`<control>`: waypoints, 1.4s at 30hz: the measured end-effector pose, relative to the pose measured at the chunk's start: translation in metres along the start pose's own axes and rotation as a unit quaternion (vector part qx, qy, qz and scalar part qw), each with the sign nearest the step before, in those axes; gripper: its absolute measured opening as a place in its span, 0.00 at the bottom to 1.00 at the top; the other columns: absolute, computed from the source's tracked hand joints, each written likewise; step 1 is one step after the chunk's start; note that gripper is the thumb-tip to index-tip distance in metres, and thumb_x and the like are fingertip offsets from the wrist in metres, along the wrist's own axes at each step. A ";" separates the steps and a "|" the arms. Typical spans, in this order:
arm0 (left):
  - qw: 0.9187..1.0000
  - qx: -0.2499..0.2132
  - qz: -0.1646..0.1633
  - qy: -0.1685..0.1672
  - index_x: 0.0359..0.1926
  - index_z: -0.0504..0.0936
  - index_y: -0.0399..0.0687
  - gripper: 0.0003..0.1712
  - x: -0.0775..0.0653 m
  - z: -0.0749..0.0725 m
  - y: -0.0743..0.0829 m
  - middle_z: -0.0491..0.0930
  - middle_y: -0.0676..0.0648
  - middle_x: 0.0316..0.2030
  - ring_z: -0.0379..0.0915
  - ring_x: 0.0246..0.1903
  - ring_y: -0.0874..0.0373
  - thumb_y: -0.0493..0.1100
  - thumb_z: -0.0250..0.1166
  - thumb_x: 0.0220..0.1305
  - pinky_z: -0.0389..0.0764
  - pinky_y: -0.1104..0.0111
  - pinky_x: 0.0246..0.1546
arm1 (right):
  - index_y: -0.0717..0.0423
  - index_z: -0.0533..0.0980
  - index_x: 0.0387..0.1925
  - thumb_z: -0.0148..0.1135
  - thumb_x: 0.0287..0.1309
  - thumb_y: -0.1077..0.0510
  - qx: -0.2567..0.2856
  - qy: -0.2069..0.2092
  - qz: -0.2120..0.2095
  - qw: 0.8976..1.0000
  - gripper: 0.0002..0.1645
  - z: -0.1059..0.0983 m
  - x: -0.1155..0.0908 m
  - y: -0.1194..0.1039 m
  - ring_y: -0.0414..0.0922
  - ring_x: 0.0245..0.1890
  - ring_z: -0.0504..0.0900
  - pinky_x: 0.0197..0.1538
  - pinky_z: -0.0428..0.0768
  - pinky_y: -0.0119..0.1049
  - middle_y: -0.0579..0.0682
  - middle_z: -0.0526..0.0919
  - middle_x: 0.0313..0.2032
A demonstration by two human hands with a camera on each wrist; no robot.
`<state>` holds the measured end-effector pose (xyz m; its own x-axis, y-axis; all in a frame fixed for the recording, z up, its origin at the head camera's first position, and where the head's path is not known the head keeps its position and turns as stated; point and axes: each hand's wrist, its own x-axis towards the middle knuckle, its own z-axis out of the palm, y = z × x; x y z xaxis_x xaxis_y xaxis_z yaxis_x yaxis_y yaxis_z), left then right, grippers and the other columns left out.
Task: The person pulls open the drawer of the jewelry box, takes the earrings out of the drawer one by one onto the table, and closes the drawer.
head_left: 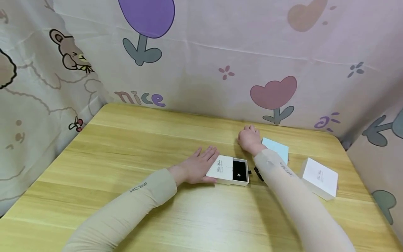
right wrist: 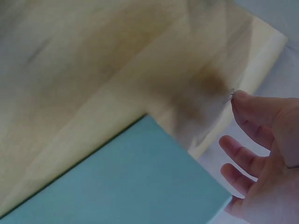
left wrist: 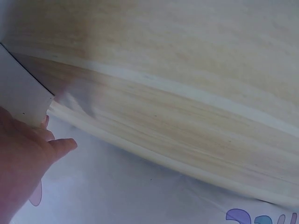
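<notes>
My left hand (head_left: 199, 166) lies over the left end of a white slide-out box (head_left: 223, 167), its fingers stretched out. The box's drawer (head_left: 247, 180) is pulled out to the right, showing a black lining with a small silvery star-shaped piece (head_left: 239, 175) on it. Farther back, my right hand (head_left: 249, 140) is above the table beside a light blue box (head_left: 278, 148). In the right wrist view, thumb and forefinger pinch a tiny thin silvery piece (right wrist: 230, 96); its exact kind I cannot tell. The other fingers are loosely bent.
A second white box (head_left: 319, 176) stands at the right. Something black and strap-like (head_left: 258, 174) lies by the drawer, partly under the right sleeve. Printed cloth (head_left: 201, 87) hangs behind the wooden table (head_left: 126, 140) and at both sides.
</notes>
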<state>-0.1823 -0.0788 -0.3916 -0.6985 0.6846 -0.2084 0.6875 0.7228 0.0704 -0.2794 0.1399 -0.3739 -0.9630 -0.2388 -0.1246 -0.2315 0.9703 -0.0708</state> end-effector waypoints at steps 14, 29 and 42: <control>1.000 -0.006 0.000 0.002 0.73 0.37 0.40 0.54 0.000 -0.002 0.002 0.36 0.41 0.74 0.29 0.74 0.49 0.72 0.43 0.62 0.41 0.51 0.72 | 0.57 0.80 0.27 0.60 0.57 0.58 0.021 0.080 -0.028 0.996 0.07 -0.019 -0.019 0.009 0.55 0.42 0.69 0.45 0.69 0.48 0.57 0.79 0.37; 1.000 -0.006 0.002 0.006 0.73 0.38 0.39 0.54 0.001 -0.002 0.000 0.37 0.39 0.74 0.31 0.73 0.48 0.72 0.43 0.62 0.42 0.50 0.72 | 0.53 0.82 0.22 0.68 0.47 0.61 -0.012 0.138 -0.144 0.980 0.03 -0.015 -0.091 -0.005 0.47 0.32 0.71 0.34 0.68 0.39 0.47 0.78 0.25; 1.000 -0.016 0.005 0.009 0.73 0.38 0.37 0.54 -0.001 -0.004 0.002 0.37 0.39 0.74 0.31 0.73 0.47 0.71 0.44 0.63 0.42 0.49 0.72 | 0.48 0.71 0.12 0.71 0.45 0.56 -0.056 0.092 -0.186 0.977 0.17 0.008 -0.116 -0.020 0.43 0.29 0.64 0.35 0.62 0.35 0.42 0.69 0.21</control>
<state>-0.1815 -0.0777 -0.3870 -0.6956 0.6927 -0.1906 0.6875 0.7188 0.1029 -0.1617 0.1482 -0.3661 -0.8152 -0.5748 0.0709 -0.5740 0.8182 0.0324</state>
